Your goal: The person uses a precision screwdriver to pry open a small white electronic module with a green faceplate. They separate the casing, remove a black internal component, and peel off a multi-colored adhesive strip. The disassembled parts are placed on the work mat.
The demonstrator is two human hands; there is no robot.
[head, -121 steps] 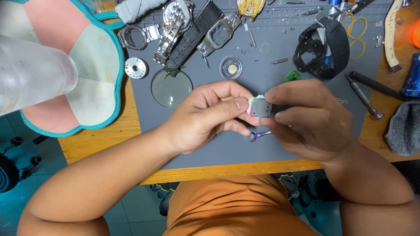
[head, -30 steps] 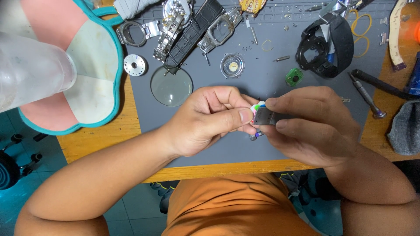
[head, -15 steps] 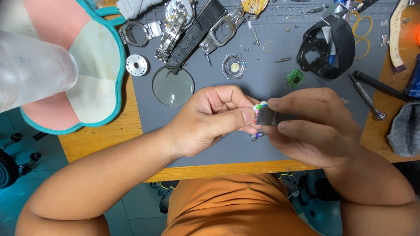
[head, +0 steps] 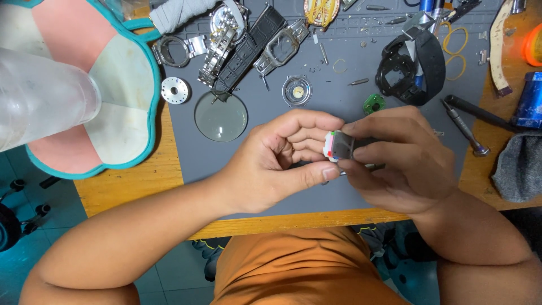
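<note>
Head view is looking down on both hands meeting over a grey mat (head: 265, 147) on a wooden table (head: 135, 186). Left hand (head: 282, 161) and right hand (head: 398, 164) are together pinching a small grey module (head: 340, 145) with a white edge — left fingertips and thumb are closing on its left side, right thumb and fingers are gripping its right side, so both hands are clamped on it. It is being held above the mat's near edge, clear of the surface. Behind the hands, a round lens (head: 221, 116) is lying flat, with a small round movement (head: 296, 91) and a green chip (head: 374, 104) near it. Farther back, a steel watch (head: 226, 36), a black strap (head: 248, 48) and an empty case (head: 280, 48) are lying side by side — a black watch (head: 409, 65) is sitting to the right. A screwdriver (head: 466, 125) is resting at the mat's right edge, beside a grey cloth (head: 519, 166).
</note>
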